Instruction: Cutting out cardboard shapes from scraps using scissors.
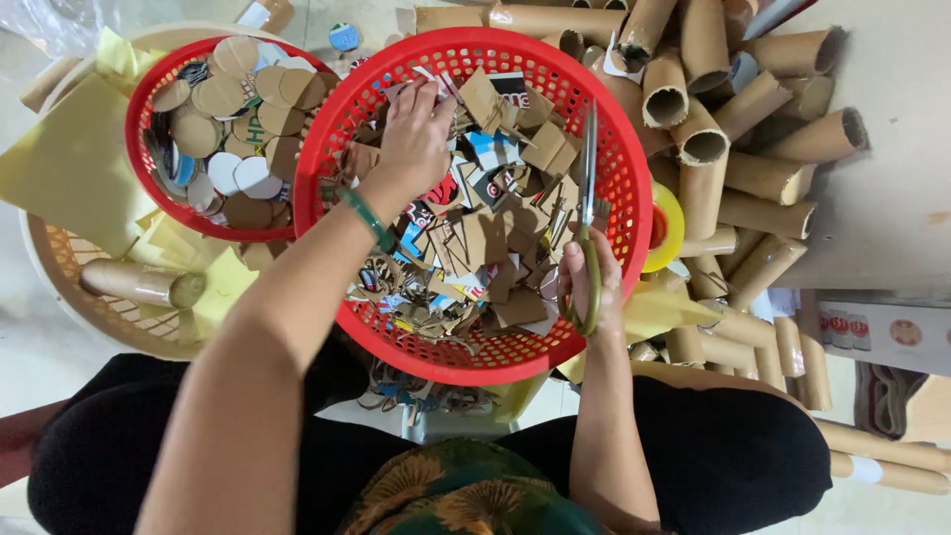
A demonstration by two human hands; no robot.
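Scissors [588, 213], green-handled, blades pointing up and away from the person, were held in the right hand [592, 287], whose fingers were closed through and around the handle loops. They stood over the right side of a large red basket [332, 149] that rested on the person's lap.

Cardboard scraps [485, 248], brown and printed, irregular offcuts, filled that basket. The left hand [414, 139] lay among them at the upper left of the heap, fingers curled down into the pieces; whether it gripped one could not be told. A green bracelet [367, 218] sat on that wrist. The two hands were well apart, the scrap heap between them.

Smaller red basket [149, 94], to the left and partly under the large one, held cardboard discs [238, 109], brown and white.

Cardboard tubes [723, 149], many, piled to the right of the large basket, open ends showing. A yellow tape roll [672, 223] lay just beside the basket's right rim.

Yellow paper sheets [69, 163] lay at far left over a pale woven tray [59, 263].
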